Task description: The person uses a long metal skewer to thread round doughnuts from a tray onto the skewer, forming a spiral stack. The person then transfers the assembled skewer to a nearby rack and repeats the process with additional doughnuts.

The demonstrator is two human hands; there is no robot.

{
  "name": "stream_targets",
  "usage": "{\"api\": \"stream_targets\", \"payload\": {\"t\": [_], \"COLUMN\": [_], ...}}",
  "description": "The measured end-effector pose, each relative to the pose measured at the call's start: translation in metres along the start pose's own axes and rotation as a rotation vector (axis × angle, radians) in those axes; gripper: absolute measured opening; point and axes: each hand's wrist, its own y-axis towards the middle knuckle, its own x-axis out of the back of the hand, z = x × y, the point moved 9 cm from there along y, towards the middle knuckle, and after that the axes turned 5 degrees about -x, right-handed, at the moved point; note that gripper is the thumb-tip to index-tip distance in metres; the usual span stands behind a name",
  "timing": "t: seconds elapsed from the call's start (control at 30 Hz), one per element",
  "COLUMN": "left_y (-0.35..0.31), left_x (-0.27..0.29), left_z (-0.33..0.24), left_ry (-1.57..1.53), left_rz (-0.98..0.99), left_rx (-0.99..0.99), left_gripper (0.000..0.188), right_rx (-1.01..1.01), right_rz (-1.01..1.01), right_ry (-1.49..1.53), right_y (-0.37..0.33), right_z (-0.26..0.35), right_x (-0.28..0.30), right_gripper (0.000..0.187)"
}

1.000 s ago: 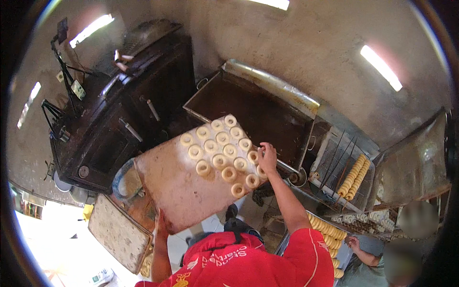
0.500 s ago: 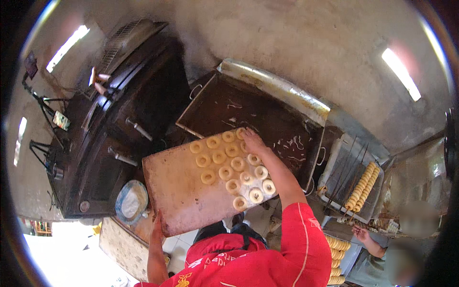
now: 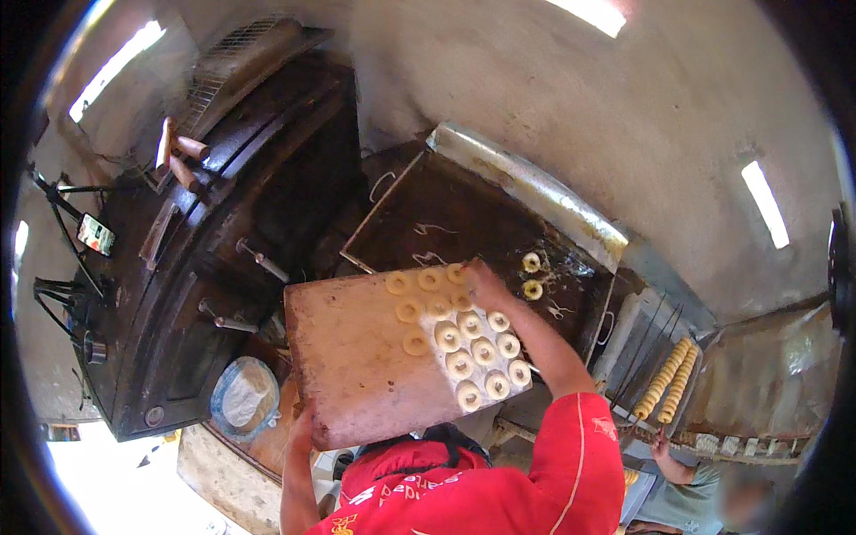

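"Hands first: what are they doing?"

"Left hand (image 3: pixel 302 421) is gripping the brown board (image 3: pixel 348 374) at its near-left corner. Right hand (image 3: pixel 484 283) is at the far edge, just beside a dough ring (image 3: pixel 456 273) — whether its fingers hold one, I can't tell."

"And the other rings?"

"Most lie toward the board's right side — two are in the dark pan (image 3: pixel 403 214) beyond."

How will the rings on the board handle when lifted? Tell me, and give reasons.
The rings are probably soft and slightly floppy, since they look pale and doughy. They may come off the board with little sticking, as white powder surrounds several. Lying flat, they seem unlikely to roll or tip if pushed.
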Motion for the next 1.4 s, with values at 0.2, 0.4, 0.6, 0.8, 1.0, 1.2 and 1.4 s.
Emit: {"api": "stream_targets", "payload": {"t": [0.2,0.4,0.6,0.8,1.0,1.2,1.4], "left_y": [0.031,0.041,0.069,0.053,0.058,0.073,0.055], "left_x": [0.026,0.046,0.003,0.036,0.041,-0.013,0.053], "left_z": [0.018,0.032,0.050,0.020,0.037,0.048,0.066], "left_ry": [-0.070,-0.104,-0.227,0.020,-0.002,-0.192,-0.017], "left_rz": [0.007,-0.017,0.099,0.013,0.098,0.208,0.076], "left_rx": [0.004,-0.013,0.116,0.101,-0.076,0.023,-0.036], "left_gripper": [0.071,0.071,0.069,0.059,0.066,0.071,0.068], "right_rx": [-0.050,-0.119,0.115,-0.212,-0.063,0.170,0.089], "right_rz": [0.194,0.075,0.065,0.059,0.180,0.065,0.115], "right_ry": [-0.526,-0.434,-0.095,-0.370,-0.119,-0.109,-0.446], "right_y": [0.020,0.023,0.045,0.049,0.054,0.067,0.072], "right_z": [-0.018,-0.025,0.078,-0.055,0.036,0.135,0.024], "right_x": [-0.025,0.010,-0.058,-0.032,-0.020,-0.073,-0.030], "right_gripper": [0.054,0.044,0.051,0.034,0.054,0.063,0.050]}}
